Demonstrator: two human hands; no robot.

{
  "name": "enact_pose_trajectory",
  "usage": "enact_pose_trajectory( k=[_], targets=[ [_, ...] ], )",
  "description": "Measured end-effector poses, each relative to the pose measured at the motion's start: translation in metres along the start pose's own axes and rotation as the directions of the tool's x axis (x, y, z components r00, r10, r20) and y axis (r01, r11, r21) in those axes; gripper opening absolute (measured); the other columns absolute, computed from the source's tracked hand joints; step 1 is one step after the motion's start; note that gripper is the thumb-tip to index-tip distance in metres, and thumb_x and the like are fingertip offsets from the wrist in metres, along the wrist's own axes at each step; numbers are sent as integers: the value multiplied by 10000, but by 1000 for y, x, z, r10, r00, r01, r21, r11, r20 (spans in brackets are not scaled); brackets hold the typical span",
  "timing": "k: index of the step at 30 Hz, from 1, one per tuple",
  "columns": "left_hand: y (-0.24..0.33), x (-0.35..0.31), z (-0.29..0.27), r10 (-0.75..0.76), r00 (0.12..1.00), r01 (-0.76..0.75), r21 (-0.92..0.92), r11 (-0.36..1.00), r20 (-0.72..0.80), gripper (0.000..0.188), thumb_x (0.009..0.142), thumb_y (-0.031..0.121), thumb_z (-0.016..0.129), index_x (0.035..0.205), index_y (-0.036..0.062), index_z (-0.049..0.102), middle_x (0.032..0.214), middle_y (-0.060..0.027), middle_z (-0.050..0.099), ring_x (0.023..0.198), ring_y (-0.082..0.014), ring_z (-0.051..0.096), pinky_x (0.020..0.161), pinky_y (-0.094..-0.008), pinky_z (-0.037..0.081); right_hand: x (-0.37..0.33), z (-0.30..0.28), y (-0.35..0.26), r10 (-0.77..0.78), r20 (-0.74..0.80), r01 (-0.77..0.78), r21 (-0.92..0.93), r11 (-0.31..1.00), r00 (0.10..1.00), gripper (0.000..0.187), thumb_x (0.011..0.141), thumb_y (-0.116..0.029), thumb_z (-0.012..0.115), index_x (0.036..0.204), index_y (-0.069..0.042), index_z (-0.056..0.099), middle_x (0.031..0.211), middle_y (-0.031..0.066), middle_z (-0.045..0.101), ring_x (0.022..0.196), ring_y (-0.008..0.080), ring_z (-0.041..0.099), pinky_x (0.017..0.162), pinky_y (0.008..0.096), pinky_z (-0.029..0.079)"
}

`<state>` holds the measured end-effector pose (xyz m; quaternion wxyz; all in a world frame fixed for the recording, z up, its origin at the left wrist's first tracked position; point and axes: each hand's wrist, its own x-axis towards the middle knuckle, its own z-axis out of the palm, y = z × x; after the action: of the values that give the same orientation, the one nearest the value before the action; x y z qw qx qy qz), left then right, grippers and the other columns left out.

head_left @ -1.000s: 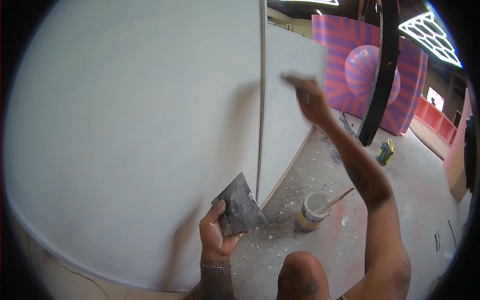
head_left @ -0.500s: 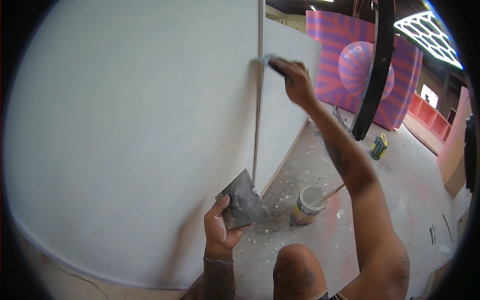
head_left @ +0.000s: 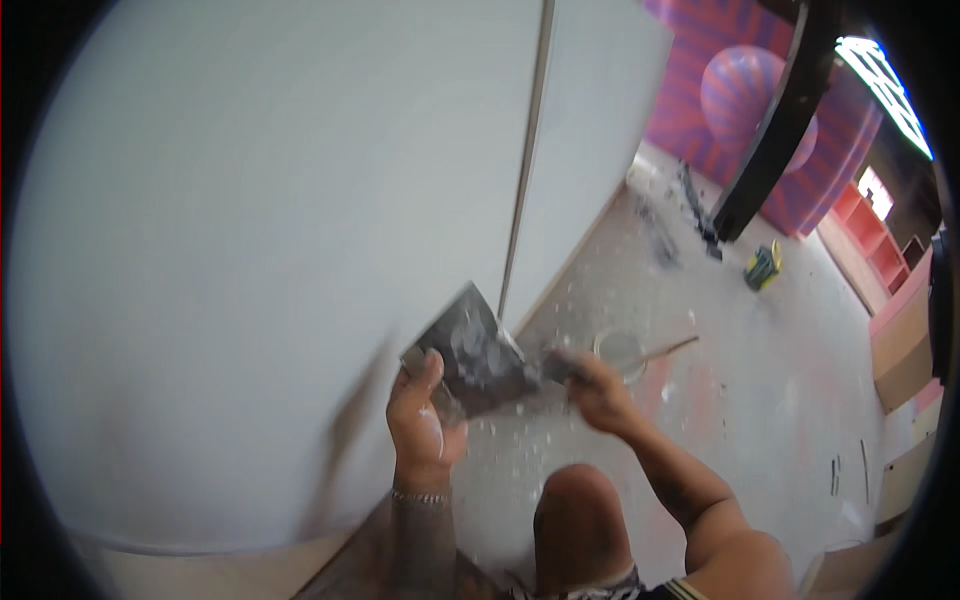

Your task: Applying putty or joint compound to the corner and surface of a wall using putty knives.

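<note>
My left hand (head_left: 425, 425), white smears on its skin, grips a dark, roughly square flat plate (head_left: 470, 350) by its near side. Pale filler marks the plate's face and its right edge. In my right hand (head_left: 602, 397) is a dark-handled putty knife (head_left: 558, 367), blurred by motion. Its blade end is at the plate's right corner; whether they touch I cannot tell. A large white panel (head_left: 280, 220) stands to the left, its vertical edge (head_left: 525, 170) rising just beyond the plate. Behind my right hand, partly hidden, stands an open can (head_left: 622, 347) with a stick (head_left: 672, 347) in it.
A second white panel (head_left: 590, 130) stands beyond the first one's edge. On the speckled floor (head_left: 740, 400) are a yellow-green can (head_left: 763, 266) and dark scraps (head_left: 697, 205). A black post (head_left: 770, 130) slants before a pink and purple board (head_left: 685, 90). My bent knee (head_left: 582, 520) is below.
My right hand has come down with the putty knife from high on the panel's edge to the plate. The view has shifted; my left hand still holds the plate.
</note>
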<state>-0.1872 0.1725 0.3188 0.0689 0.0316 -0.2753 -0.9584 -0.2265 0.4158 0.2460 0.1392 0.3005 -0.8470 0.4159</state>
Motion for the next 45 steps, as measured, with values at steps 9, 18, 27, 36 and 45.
enact_pose_trajectory(
  k=[9, 18, 27, 36, 45],
  targets=[
    [54, -13, 144, 148, 600, -779, 531, 333, 787, 353, 968, 189, 527, 1312, 117, 553, 1355, -243, 545, 1305, -435, 481, 1115, -520, 326, 69, -144, -196, 479, 751, -339, 643, -687, 454, 109, 887, -146, 604, 966, -88, 557, 844, 24, 601, 665, 152, 582, 531, 289, 461],
    [175, -81, 308, -429, 898, 19, 965, 260, 98, 322, 925, 66, 567, 1242, 94, 614, 1213, -151, 650, 1070, -239, 650, 980, -419, 482, 169, -351, -327, 568, 129, -262, 952, 158, 813, 357, 834, 49, 529, 1184, 13, 593, 1185, 140, 649, 1090, 277, 633, 970, 381, 481],
    [231, -82, 428, -492, 861, 482, -101, 870, -130, 294, 949, 170, 545, 1189, 3, 575, 1103, -115, 673, 980, -236, 680, 805, -382, 580, 188, -360, -379, -110, 277, 53, 206, 977, 955, 664, 720, 168, 526, 1318, -116, 572, 1333, 198, 525, 1294, 404, 476, 1064, 460, 418],
    [282, -68, 416, 94, 459, -887, 448, 113, 884, 327, 880, -17, 537, 1189, 75, 594, 1308, -215, 588, 1237, -444, 535, 1040, -488, 434, 199, -339, -438, 582, 690, -462, 722, -514, 430, 272, 943, -202, 563, 1168, -50, 581, 1042, 88, 678, 912, 212, 691, 878, 373, 570],
    [294, -112, 299, -236, 818, -503, 852, 147, 524, 459, 852, -77, 527, 1280, 75, 595, 1309, -141, 603, 1260, -347, 534, 1070, -418, 411, 328, -323, -391, 336, -379, -117, 496, 861, 862, 356, 918, 15, 508, 1270, 37, 561, 1207, 160, 623, 1131, 279, 606, 971, 353, 471]
  ],
)
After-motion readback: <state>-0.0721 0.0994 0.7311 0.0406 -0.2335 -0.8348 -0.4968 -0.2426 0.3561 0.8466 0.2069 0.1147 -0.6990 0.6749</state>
